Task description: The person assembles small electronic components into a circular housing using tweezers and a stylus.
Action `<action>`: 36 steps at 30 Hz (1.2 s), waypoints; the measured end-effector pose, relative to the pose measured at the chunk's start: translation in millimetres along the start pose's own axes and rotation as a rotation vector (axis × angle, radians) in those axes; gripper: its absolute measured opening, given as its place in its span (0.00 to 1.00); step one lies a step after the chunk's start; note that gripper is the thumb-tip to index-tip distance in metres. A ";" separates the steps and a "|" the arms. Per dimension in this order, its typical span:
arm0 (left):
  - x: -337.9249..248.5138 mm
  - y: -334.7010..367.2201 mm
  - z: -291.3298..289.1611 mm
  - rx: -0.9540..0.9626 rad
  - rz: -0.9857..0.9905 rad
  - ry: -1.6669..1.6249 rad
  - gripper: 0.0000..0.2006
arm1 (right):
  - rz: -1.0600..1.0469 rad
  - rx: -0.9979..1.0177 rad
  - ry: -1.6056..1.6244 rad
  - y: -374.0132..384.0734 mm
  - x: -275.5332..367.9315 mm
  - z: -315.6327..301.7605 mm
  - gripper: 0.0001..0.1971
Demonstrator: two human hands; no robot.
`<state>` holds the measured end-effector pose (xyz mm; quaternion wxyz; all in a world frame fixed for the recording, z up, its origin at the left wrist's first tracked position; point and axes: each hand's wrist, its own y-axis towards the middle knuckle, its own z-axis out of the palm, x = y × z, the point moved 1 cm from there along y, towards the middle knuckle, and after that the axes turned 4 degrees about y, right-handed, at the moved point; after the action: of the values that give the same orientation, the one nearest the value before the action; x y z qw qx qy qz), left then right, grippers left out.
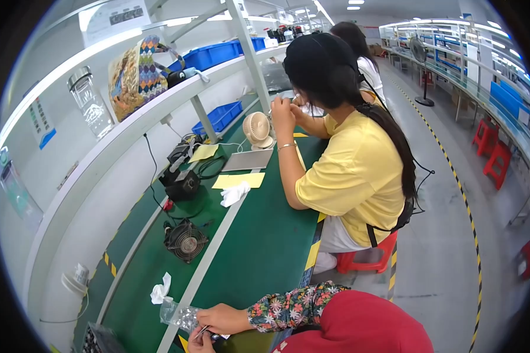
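Note:
At the bottom of the head view, my right hand, in a floral sleeve, is closed, its fingertips pinching a thin metal piece. Just below it my left hand is partly cut off by the lower edge; its fingers close in a pinch close to the same piece. What exactly the left fingers grip is too small to tell. A clear plastic bag of small shiny parts lies against my right hand's fingertips. Beyond the bag rests a crumpled white tissue.
A co-worker in a yellow shirt sits on a red stool further along the green bench. A black metal-grilled fan, a black box, yellow paper and a small beige fan stand or lie there. Shelving runs along the left.

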<state>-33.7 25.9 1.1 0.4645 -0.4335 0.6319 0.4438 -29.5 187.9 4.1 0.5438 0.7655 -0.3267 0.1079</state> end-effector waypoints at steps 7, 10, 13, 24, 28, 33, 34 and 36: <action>-0.7 -4.6 -2.9 0.043 0.036 0.121 0.10 | -0.024 0.047 -0.104 -3.1 5.3 1.2 0.05; -1.8 -8.2 -2.2 0.036 0.022 0.099 0.10 | -0.027 0.064 -0.100 -6.4 7.3 3.1 0.06; 33.9 -0.9 -13.2 -0.042 -0.025 0.058 0.11 | 0.023 0.124 -0.162 -5.4 9.7 2.0 0.07; -8.7 0.4 6.9 0.071 -0.123 -0.068 0.15 | 0.076 0.094 -0.104 12.4 12.8 -16.0 0.09; -7.1 -4.2 4.4 0.064 -0.116 -0.127 0.14 | 0.089 0.141 -0.092 13.7 15.6 -12.4 0.09; -6.3 -11.6 9.4 0.027 -0.061 -0.198 0.13 | 0.092 0.158 -0.094 8.4 16.3 -11.4 0.10; -7.2 -11.7 9.6 0.022 -0.065 -0.199 0.13 | 0.093 0.163 -0.090 7.3 16.4 -12.2 0.10; -9.4 -9.6 8.7 0.043 -0.111 -0.177 0.10 | 0.074 0.169 -0.105 6.2 17.4 -14.3 0.10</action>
<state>-20.9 33.4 7.1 0.5518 -0.4169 0.5727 0.4401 -17.3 192.9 23.4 0.4550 0.8007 -0.3724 0.1149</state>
